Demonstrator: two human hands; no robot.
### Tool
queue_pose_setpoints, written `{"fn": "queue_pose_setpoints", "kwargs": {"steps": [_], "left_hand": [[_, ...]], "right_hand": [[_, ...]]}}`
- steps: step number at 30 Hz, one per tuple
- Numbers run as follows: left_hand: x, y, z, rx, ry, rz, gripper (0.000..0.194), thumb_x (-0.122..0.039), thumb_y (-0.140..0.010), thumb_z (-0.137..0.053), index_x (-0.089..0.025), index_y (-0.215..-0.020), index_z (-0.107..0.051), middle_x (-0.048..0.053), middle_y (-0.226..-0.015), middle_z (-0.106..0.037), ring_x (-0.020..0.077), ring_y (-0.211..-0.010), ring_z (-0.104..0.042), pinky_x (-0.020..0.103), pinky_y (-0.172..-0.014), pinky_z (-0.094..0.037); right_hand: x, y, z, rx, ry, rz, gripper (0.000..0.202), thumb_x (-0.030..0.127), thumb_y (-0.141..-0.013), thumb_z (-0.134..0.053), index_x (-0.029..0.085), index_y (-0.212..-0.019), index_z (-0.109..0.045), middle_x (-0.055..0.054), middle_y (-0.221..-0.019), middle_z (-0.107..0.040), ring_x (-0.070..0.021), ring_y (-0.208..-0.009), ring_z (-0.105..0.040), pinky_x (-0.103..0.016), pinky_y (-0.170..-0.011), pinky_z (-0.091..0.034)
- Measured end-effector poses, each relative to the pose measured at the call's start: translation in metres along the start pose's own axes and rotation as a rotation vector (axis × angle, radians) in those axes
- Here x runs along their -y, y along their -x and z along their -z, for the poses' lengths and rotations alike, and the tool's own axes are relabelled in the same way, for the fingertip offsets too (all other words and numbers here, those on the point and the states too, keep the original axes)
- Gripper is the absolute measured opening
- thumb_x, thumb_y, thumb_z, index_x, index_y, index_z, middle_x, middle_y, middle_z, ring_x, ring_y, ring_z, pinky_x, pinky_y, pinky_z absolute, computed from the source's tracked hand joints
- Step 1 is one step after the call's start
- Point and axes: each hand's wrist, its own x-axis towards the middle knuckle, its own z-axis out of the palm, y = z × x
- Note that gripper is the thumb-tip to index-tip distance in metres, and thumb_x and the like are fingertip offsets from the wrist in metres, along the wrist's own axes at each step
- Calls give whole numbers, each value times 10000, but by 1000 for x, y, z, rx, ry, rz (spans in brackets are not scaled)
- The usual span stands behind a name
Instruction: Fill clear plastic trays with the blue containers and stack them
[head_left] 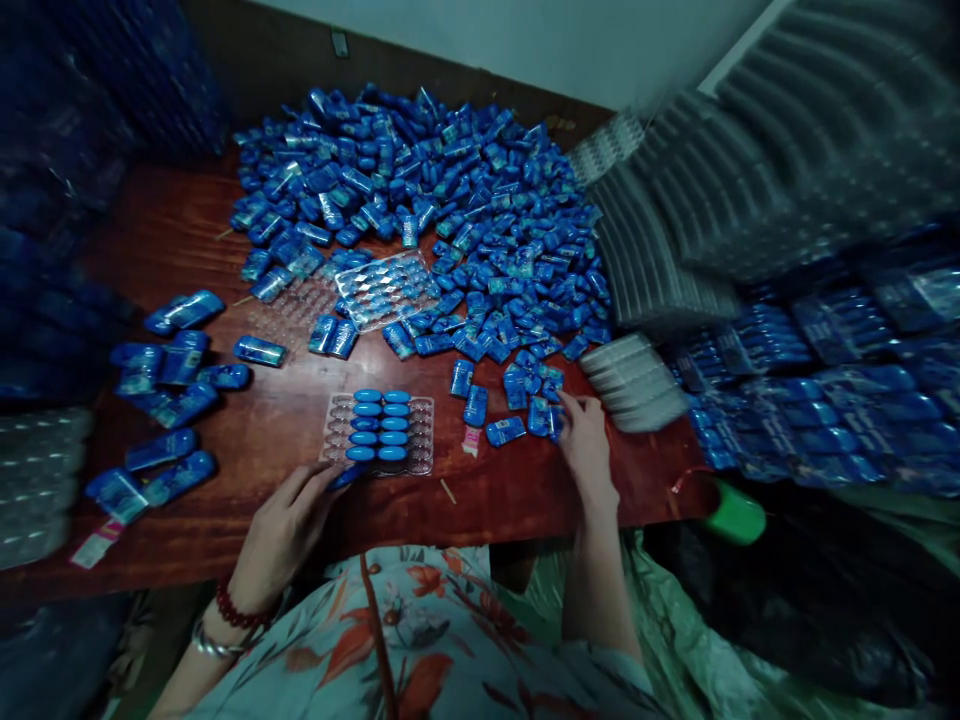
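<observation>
In front of me on the red-brown table lies a clear plastic blister tray (421, 452). Two columns of blue oval-ended containers (391, 424) sit in its middle cavities; the outer cavities hold nothing. My left hand (281, 525) is at the tray's near left corner, fingers closed on a small blue container (351, 474). To the right, my right hand (586, 445) pinches another blue container (555, 422) beside a small cluster of labelled blue containers (517, 385). A single blue container (505, 431) lies flat left of that hand.
A large heap of blue containers (420, 170) covers the table's back. Another clear tray (388, 290) lies before it. Loose containers (180, 355) are at left. Stacked trays (637, 245) and filled packs (817, 420) stand at right. A green cup-like object (739, 512) is by the edge.
</observation>
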Motion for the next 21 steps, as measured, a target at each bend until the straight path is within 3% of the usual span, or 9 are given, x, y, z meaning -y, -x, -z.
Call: {"fn": "queue_pose_setpoints", "kwargs": {"steps": [4,7,10,13,15,19,21], "left_hand": [[3,5,-1,6,-4,0,288,-259,-922,-358,-230,-1163,-512,61,-1006,-601,166,-861,-621,261,-765,-525],[5,5,-5,3,-6,-10,290,-249,-915,-382,-220,-1176,-507,69,-1027,-596,172,-878,-623,265,-772,-524],[2,1,-7,-1,-7,-14,302,-221,-912,-386,-214,-1193,-497,75,-1056,-590,176,-898,-622,273,-780,-523],[-1,-2,-4,-7,5,-22,322,-175,-904,-384,-215,-1205,-494,69,-1052,-591,168,-901,-619,263,-779,-523],[-3,-1,1,-34,-2,-17,344,-139,-895,-375,-220,-1205,-499,65,-1055,-589,161,-909,-615,254,-791,-520],[-4,9,11,-91,-25,14,340,-99,-879,-392,-216,-1174,-515,62,-1046,-572,146,-915,-603,231,-813,-512],[-4,13,11,-104,-17,29,320,-95,-880,-407,-214,-1156,-518,60,-1032,-566,139,-916,-596,225,-814,-510]], "right_hand": [[-12,-16,20,184,218,378,466,55,-781,-426,280,-1140,-619,-84,-1277,-475,-257,-1005,-466,-358,-765,-407],[-8,-17,17,329,335,541,520,19,-782,-392,313,-1160,-594,-38,-1341,-472,-257,-1070,-442,-380,-794,-398],[-3,-20,5,311,311,674,475,31,-820,-356,258,-1180,-564,-59,-1318,-508,-242,-1116,-436,-394,-849,-388],[-3,-30,0,255,224,794,341,75,-854,-363,185,-1067,-606,-119,-1135,-609,-241,-1039,-492,-367,-816,-415],[-3,-33,3,202,103,757,255,132,-870,-398,172,-1001,-613,-117,-989,-641,-230,-939,-538,-345,-782,-440],[11,-9,13,-32,-445,423,229,293,-877,-496,193,-1072,-561,-61,-950,-637,-187,-842,-597,-312,-756,-484],[32,17,14,1,-687,354,206,303,-874,-515,216,-1051,-575,-41,-954,-637,-173,-844,-610,-301,-753,-498]]}}
